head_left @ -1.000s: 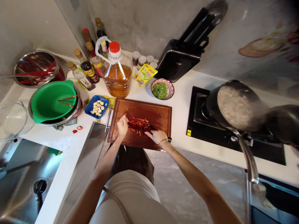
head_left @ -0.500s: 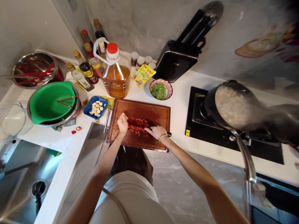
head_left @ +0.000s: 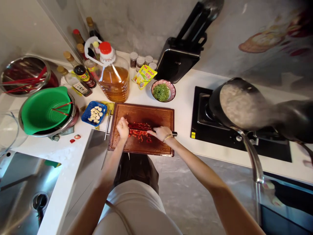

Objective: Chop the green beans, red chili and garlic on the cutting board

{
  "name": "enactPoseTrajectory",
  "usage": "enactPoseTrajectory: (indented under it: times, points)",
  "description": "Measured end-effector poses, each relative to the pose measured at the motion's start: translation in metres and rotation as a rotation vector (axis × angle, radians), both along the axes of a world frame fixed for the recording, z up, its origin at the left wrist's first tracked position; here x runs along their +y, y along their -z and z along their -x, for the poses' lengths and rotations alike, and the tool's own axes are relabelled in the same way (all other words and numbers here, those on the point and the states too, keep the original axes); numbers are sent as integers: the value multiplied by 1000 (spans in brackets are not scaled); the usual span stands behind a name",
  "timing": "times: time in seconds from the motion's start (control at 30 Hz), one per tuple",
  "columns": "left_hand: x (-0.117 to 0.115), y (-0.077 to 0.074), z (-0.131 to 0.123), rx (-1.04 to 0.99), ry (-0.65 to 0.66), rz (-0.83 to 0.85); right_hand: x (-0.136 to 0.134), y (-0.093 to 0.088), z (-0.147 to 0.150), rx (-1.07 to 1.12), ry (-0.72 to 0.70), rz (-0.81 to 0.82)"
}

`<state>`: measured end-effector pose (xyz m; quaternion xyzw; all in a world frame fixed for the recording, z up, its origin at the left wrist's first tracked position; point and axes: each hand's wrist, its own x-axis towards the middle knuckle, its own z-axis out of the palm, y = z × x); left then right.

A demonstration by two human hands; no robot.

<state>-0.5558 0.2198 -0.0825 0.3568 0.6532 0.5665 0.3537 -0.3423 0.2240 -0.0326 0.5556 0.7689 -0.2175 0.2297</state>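
Observation:
My right hand (head_left: 162, 133) is closed around a kitchen knife (head_left: 174, 133), its black handle sticking out past my palm. The blade lies level over chopped red chilies (head_left: 140, 137) on a brown wooden cutting board (head_left: 161, 114). My left hand (head_left: 123, 128) is closed in a fist at the blade's far end. What its fingers grip is hidden; I cannot tell whether it is the knife tip. Chili bits lie on both sides of the blade, between my two hands.
Left of the board are a blue dish of garlic cloves (head_left: 88, 112), a green colander (head_left: 34, 107) and a sink (head_left: 14, 186). Behind stand an oil jug (head_left: 114, 81), a bowl of chopped greens (head_left: 174, 94) and a knife block (head_left: 179, 62). A steaming pan (head_left: 216, 107) is on the stove.
The whole view has shifted slightly, with the counter now further left in it. My hands stay at the knife over the chilies, and more of the handle's end shows.

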Motion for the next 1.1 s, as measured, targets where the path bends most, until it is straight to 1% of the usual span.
enactPoseTrajectory:
  times: [0.07,0.1,0.2,0.27,0.3,0.37,0.5,0.57,0.67,0.77,0.87,0.97,1.03,1.1]
  points:
    - [8,-3,4,-20,-25,-32,8,-5,3,21,7,6]
    - [12,-2,6,-31,-27,-37,13,-6,5,23,14,23]
    - [20,8,5,-54,-18,-11,24,-1,7,2,30,66]
    - [20,14,2,-30,-15,3,25,4,8,-13,35,46]
    - [20,15,1,-10,-11,5,23,6,8,-17,41,26]
    - [18,13,1,18,7,7,18,5,8,-17,55,14]
    - [9,0,5,-36,29,10,4,-10,8,4,53,26]
    - [2,-2,6,-59,29,6,-4,-14,8,7,45,34]
    - [-12,5,4,-54,43,28,-17,-9,6,-10,55,62]
    - [-23,12,-1,-12,68,49,-27,1,4,-21,52,27]
    - [-25,9,0,5,82,42,-31,3,3,-17,46,20]
    - [-14,-1,5,-14,73,-1,-22,-6,4,-5,57,17]
    - [-1,-7,8,-33,56,-26,-6,-12,5,-2,61,12]
    - [12,-6,9,-49,40,-34,14,-14,6,2,43,13]
